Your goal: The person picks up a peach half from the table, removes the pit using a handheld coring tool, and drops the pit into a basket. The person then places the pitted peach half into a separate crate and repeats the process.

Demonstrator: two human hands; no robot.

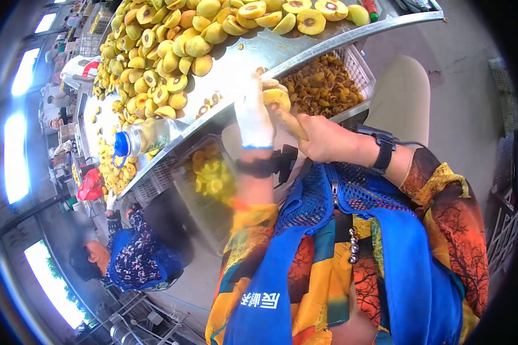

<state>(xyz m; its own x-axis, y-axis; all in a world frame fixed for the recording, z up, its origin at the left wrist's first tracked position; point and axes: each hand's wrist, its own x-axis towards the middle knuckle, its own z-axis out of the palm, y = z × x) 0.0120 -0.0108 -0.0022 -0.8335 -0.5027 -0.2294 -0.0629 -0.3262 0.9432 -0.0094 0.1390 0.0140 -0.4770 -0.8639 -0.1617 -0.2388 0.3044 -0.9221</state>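
Note:
My left hand (253, 118), in a white glove, is closed round halved yellow peaches (278, 99) at the table's near edge. My right hand (331, 140) is bare and closed just beside them. A tan, stick-like shape (292, 123) runs from it to the fruit; whether it is a tool handle or a finger I cannot make out. A large heap of halved peaches (172, 52), many with pits showing, covers the metal table (239, 60) beyond my hands. Below the table edge, a white crate (360, 69) holds brown pits and scraps (322, 80).
A clear bottle with a blue cap (141, 140) lies on the table at left. Below it stands a tub of yellow fruit pieces (213, 178). A co-worker (135, 250) sits at left. A red-and-green object (370, 10) lies at the far edge.

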